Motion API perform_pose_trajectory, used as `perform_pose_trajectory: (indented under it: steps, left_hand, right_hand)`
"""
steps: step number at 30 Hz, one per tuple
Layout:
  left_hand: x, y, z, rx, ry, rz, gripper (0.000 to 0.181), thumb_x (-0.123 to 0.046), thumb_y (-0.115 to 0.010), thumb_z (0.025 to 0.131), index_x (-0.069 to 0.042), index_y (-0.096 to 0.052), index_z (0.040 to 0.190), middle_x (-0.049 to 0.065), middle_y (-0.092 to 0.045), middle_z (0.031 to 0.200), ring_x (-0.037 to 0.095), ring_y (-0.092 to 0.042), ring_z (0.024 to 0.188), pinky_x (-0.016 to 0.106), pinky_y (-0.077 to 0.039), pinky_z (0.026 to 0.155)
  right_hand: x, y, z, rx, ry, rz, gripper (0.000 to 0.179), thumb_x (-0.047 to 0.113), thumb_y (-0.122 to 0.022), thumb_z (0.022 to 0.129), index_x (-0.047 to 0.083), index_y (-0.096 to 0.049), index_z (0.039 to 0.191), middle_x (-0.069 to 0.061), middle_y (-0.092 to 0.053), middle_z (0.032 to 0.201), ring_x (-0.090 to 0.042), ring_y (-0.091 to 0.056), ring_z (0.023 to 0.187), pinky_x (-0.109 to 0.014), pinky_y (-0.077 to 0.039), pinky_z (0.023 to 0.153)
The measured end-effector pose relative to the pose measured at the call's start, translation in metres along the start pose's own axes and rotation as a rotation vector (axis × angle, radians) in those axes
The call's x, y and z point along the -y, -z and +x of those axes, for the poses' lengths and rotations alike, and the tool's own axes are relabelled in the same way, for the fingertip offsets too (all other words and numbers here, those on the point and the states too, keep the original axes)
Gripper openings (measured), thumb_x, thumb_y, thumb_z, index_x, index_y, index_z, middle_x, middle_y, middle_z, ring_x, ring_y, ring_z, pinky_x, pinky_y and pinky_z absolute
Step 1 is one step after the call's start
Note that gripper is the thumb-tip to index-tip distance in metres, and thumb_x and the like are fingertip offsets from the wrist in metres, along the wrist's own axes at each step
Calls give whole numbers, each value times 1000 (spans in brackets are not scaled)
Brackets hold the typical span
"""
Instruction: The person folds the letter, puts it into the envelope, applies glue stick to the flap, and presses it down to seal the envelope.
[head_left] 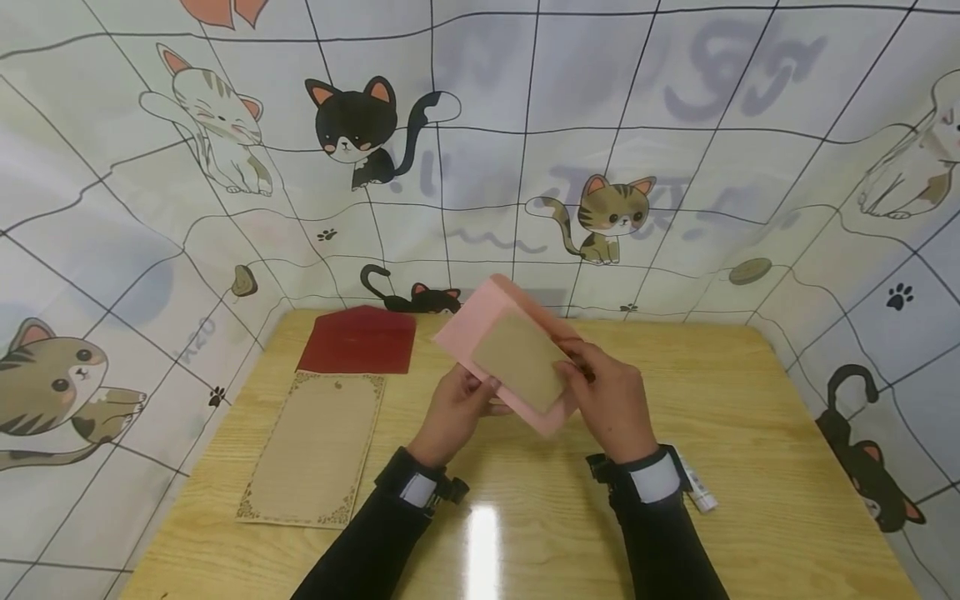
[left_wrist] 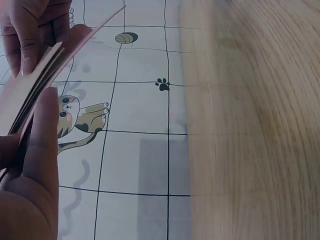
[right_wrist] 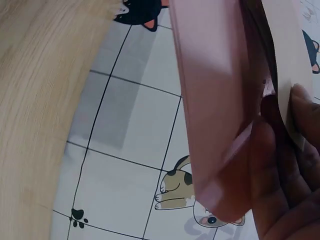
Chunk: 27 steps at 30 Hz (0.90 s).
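A pink envelope (head_left: 468, 327) is held tilted above the table, its flap side toward the back. Against its near face lies a smaller tan piece of paper (head_left: 521, 362), whose edge shows stacked layers in the left wrist view. My left hand (head_left: 453, 408) pinches the lower left edge of the envelope and paper between thumb and fingers. On the other side, my right hand (head_left: 615, 404) pinches the tan paper's right edge, thumb in front and fingers behind. In the right wrist view, a gap separates this paper from the pink envelope's wide panel (right_wrist: 215, 100).
A dark red envelope (head_left: 356, 346) lies at the back left of the wooden table (head_left: 750, 417). In front of it is a tan letter sheet (head_left: 315, 450) with ornate corners. A white tube (head_left: 701, 492) lies beside the right wrist. A cat-print cloth (head_left: 487, 167) surrounds the table's back and sides.
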<state>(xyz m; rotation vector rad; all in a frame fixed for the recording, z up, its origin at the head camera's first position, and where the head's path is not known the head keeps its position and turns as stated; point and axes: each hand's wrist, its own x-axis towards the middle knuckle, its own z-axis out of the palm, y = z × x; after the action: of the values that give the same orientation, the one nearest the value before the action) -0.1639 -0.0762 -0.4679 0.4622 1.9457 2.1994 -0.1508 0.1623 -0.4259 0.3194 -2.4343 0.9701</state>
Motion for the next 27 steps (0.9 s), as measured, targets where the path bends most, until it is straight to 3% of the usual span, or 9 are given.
perform_pose_trajectory:
  steps: [3, 6, 8, 10, 13, 15, 17, 23, 27]
  left_hand:
    - [-2, -1, 0, -7, 4, 19, 40, 0, -56, 117, 6, -52, 156, 34, -72, 146, 36, -82, 124, 43, -70, 97]
    - [-4, 0, -1, -21, 22, 30, 35, 0, -58, 116, 7, -56, 150, 35, -74, 140, 32, -84, 117, 43, -71, 95]
    - [-6, 0, -1, -25, 34, 37, 33, 0, -59, 115, 8, -57, 147, 36, -75, 138, 31, -85, 114, 42, -71, 94]
    - [-7, 0, -1, -19, 41, 35, 33, 1, -59, 115, 8, -57, 148, 36, -75, 139, 30, -85, 114, 42, -71, 94]
    - [-9, -1, -1, -9, 39, 39, 33, 1, -58, 116, 8, -56, 148, 36, -75, 139, 28, -86, 112, 42, -71, 94]
    - [-11, -1, -2, -9, 38, 36, 32, 1, -57, 116, 9, -57, 147, 37, -75, 136, 25, -86, 108, 42, -72, 92]
    - [-12, -1, -3, -10, 41, 36, 31, 1, -57, 116, 9, -57, 146, 37, -76, 134, 22, -87, 104, 42, -72, 91]
    - [-13, 2, -3, 17, 64, 31, 35, 0, -56, 116, 8, -56, 150, 34, -75, 140, 23, -86, 110, 41, -71, 93]
    - [-13, 5, -2, 22, 91, 16, 36, 0, -56, 116, 5, -55, 152, 32, -74, 145, 25, -85, 115, 40, -71, 95]
  right_hand:
    - [-1, 2, 1, -72, -8, 40, 23, 10, -85, 102, 3, -83, 123, -20, -87, 114, -36, -87, 95, -47, -70, 77]
    - [-2, 4, 2, -139, -55, 106, 17, 10, -81, 106, 0, -79, 119, -21, -86, 112, -37, -86, 93, -23, -67, 76]
    - [-1, 5, 2, -181, -109, 174, 17, 10, -77, 109, -3, -74, 120, -22, -86, 112, -31, -86, 92, -9, -60, 75]
    - [-1, 7, 2, -222, -163, 251, 19, 10, -74, 111, -5, -70, 123, -25, -85, 114, -17, -86, 92, -3, -57, 76]
    - [2, 9, 2, -290, -207, 368, 22, 8, -68, 113, -8, -63, 128, -29, -83, 119, 6, -79, 92, -8, -61, 80]
    - [4, 9, 2, -333, -208, 449, 25, 8, -65, 115, -12, -59, 130, -31, -81, 122, 13, -76, 92, -14, -65, 81]
    - [5, 9, 2, -373, -200, 515, 28, 7, -64, 115, -15, -56, 131, -25, -81, 121, 10, -78, 93, -18, -67, 83]
    - [6, 9, 3, -426, -201, 603, 30, 10, -64, 115, -15, -56, 130, 13, -77, 112, -1, -81, 95, -23, -69, 82]
    - [6, 8, 4, -423, -236, 604, 24, 9, -67, 114, -11, -61, 126, 10, -72, 109, -5, -81, 97, -24, -69, 83]
